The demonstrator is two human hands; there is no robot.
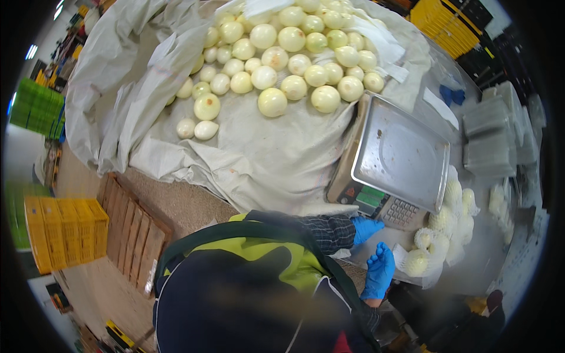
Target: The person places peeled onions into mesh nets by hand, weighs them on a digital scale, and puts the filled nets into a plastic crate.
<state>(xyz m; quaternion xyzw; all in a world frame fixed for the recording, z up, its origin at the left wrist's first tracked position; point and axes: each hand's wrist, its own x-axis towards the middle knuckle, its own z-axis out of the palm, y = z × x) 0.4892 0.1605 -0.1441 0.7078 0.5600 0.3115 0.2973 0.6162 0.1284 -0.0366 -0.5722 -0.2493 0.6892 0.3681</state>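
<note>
My left hand (367, 230), in a blue glove, lies by the lower front edge of a digital scale (375, 201). Its fingers point right, and whether they hold anything is hidden. Just below it, my right hand (378, 272), also blue-gloved, is raised with its fingers a little bent and nothing visible in it. The scale's steel tray (402, 150) bears only some smudges. Right of my right hand are peeled onions in white foam net sleeves (417, 260). A heap of loose peeled onions (274, 58) lies on a white woven sheet (265, 150) beyond me.
Clear plastic packs (489, 132) stand at the far right of the metal table (479, 247). A blue glove or cloth (452, 95) lies behind the scale. On the left are yellow crates (66, 231) and a wooden pallet (132, 234). Another person (463, 317) is at lower right.
</note>
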